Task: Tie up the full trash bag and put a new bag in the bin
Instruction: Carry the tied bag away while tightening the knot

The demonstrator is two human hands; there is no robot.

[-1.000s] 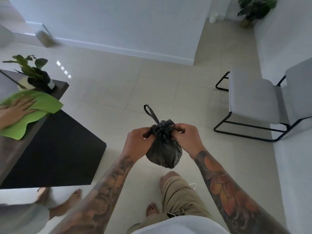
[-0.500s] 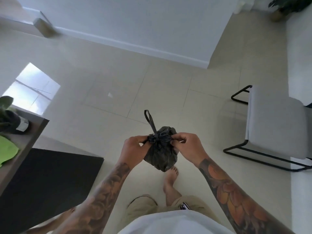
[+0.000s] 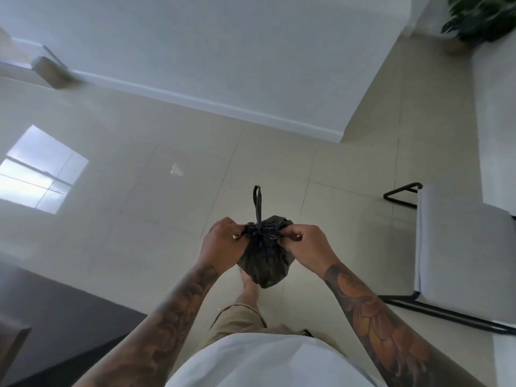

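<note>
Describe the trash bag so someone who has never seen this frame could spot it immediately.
Start at the pale tiled floor in the middle of the view, then follow the two tattooed forearms up to where they meet. Between the left hand and right hand hangs the trash bag, small, dark and crinkled, with one thin strap loop sticking up from its knot.

A home: tiled floor, cushioned chair, potted plant.

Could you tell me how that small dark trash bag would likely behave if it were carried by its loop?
The trash bag looks light: small, held in mid-air. Its crinkled film seems floppy. It would probably swing from the loop.
</note>
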